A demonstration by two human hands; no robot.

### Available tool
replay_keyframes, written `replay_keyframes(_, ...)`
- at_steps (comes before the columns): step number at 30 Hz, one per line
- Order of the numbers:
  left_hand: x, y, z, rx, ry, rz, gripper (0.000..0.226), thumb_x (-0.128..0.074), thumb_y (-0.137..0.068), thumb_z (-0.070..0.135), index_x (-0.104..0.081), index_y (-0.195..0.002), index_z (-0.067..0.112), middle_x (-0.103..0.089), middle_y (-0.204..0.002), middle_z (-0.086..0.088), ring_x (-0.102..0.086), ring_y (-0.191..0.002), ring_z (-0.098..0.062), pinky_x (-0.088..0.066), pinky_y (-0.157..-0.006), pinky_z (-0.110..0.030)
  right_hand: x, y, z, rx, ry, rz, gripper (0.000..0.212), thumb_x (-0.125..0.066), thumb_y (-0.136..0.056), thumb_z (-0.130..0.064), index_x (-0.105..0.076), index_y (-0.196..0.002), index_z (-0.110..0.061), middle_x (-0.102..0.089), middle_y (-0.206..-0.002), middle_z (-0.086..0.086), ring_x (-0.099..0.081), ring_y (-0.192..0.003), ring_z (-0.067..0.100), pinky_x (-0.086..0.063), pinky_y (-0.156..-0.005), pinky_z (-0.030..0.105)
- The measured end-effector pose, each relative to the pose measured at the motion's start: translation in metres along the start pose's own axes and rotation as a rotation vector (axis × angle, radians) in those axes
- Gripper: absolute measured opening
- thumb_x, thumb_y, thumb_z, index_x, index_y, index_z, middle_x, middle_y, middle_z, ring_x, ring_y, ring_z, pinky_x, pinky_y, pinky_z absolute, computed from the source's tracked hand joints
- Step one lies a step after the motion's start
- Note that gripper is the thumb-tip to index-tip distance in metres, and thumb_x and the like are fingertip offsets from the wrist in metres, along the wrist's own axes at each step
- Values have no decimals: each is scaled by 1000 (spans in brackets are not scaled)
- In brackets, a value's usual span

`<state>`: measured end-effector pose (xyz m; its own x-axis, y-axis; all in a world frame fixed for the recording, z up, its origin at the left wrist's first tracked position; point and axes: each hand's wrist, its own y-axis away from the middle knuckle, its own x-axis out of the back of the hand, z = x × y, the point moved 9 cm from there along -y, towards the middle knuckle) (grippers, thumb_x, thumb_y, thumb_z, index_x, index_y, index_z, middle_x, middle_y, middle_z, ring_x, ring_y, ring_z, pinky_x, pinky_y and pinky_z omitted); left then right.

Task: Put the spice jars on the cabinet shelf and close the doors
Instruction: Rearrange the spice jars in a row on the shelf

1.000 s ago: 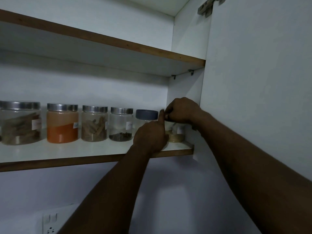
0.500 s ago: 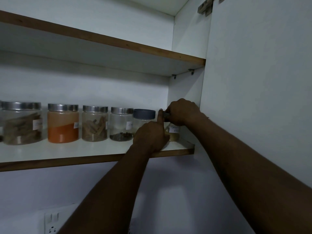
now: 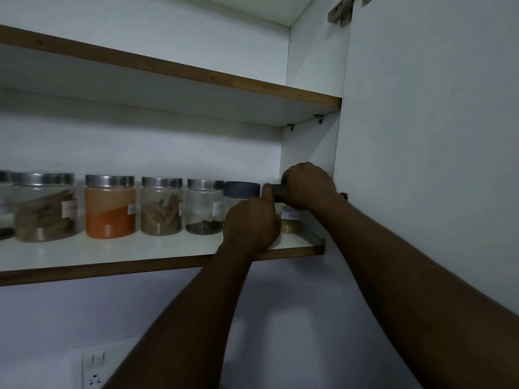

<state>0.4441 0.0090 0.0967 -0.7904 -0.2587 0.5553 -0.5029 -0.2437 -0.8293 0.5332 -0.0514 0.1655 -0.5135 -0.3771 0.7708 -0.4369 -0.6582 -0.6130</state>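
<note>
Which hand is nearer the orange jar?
Left. The left hand is right of the orange jar, by the end jar; the right hand is farther right, gripping that jar's lid.

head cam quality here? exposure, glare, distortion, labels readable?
Head view: dim, underexposed; left hand and right hand near-silhouettes; soft sheen on steel lids, no hard glare; wide-angle perspective: shelf edges converge rightward; jar labels too soft to read; hands hide most of the end jar.

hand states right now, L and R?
Left hand: curled round the end jar, thumb against its lid.
Right hand: grips the lid from above.
</note>
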Motion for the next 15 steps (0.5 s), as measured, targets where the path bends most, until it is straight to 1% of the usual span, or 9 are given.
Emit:
replay_keyframes(2,13,1,-7,71,20,61,40,-62,-91,24,-45,-126,15,-68,-85,-3,-51,-60,-15,-33,-48,-26,10,1,-1,0,-77,68,57,-71,-85,-51,-68,-125,-12,-66,-118,12,-64,-107,30,-56,-91,44)
replay_keyframes(4,20,2,-23,224,92,81,40,-67,-88,20,-46,-122,14,-68,-94,-6,-60,-69,-20,-43,-54,-29,19,-1,-10,64,-126,141,62,-73,-84,-42,-59,-138,-16,-62,-131,11,-60,-117,30,-53,-97,45)
replay_keyframes(6,23,6,-37,375,138,89,45,-69,-87,21,-45,-124,14,-68,-105,-8,-68,-84,-27,-49,-63,-32,18,-5,-26,154,-187,95,70,-72,-87,-33,-46,-151,-21,-54,-148,8,-53,-131,30,-46,-108,47)
replay_keyframes(8,22,11,-46,474,136,85,51,-71,-86,25,-43,-127,13,-66,-111,-10,-69,-92,-30,-45,-65,-33,7,-9,-43,221,-199,-16,75,-69,-91,-30,-34,-158,-25,-43,-159,7,-46,-141,29,-38,-115,48)
replay_keyframes(9,21,12,-48,498,127,82,52,-71,-86,26,-43,-128,12,-65,-112,-11,-69,-94,-31,-43,-65,-33,0,-11,-50,248,-175,-64,75,-67,-93,-30,-32,-159,-25,-42,-160,6,-45,-142,28,-37,-116,47)
replay_keyframes(10,21,14,-49,508,116,80,53,-71,-86,26,-43,-129,11,-65,-113,-11,-69,-95,-32,-41,-65,-33,-7,-13,-56,272,-143,-101,70,-64,-95,-31,-34,-158,-25,-46,-157,6,-47,-140,27,-39,-115,46)
replay_keyframes(11,21,14,-49,511,104,80,52,-70,-87,26,-44,-129,10,-65,-113,-11,-69,-96,-32,-40,-65,-32,-12,-15,-61,289,-115,-124,61,-62,-97,-31,-42,-154,-25,-53,-151,5,-52,-135,27,-42,-111,44)
replay_keyframes(13,21,14,-49,506,75,74,52,-70,-87,27,-46,-130,9,-65,-112,-11,-69,-97,-31,-39,-66,-31,-17,-17,-66,305,-103,-124,41,-60,-99,-31,-58,-140,-25,-66,-131,3,-61,-119,25,-47,-101,42)
replay_keyframes(15,21,14,-49,502,56,62,53,-71,-88,29,-47,-130,9,-66,-112,-10,-69,-98,-29,-42,-67,-31,-16,-19,-67,299,-147,-73,34,-62,-98,-26,-64,-133,-25,-70,-122,2,-61,-112,24,-49,-96,40)
